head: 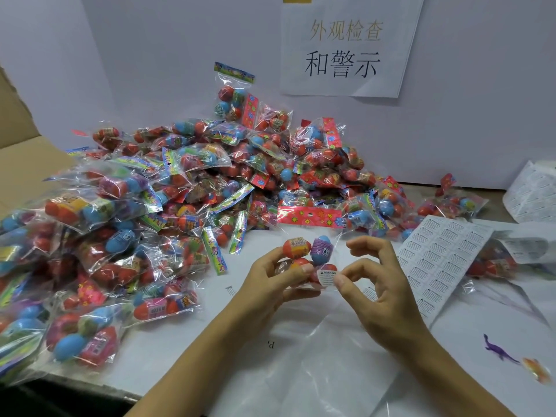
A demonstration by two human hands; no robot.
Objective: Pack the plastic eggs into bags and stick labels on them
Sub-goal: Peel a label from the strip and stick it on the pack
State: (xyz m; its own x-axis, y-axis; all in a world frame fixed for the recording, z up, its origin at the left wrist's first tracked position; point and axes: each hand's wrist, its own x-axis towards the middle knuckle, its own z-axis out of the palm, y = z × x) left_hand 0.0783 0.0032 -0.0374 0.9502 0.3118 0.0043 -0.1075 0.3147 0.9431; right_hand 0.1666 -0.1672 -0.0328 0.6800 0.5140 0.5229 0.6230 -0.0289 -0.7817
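Single head-worn view, looking forward and down, close over table point(168, 350)

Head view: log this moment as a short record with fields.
left hand: holds the bag of eggs above the table
right hand: pinches the warning label against the bag's lower corner
bag contents: an orange egg, a purple-and-blue egg, more below, partly hidden
label sheet: flat, right of the hands
label roll: far right
pile: filled bags, left and behind
toys: purple dinosaur and orange figure, lower right
sign: on the back wall
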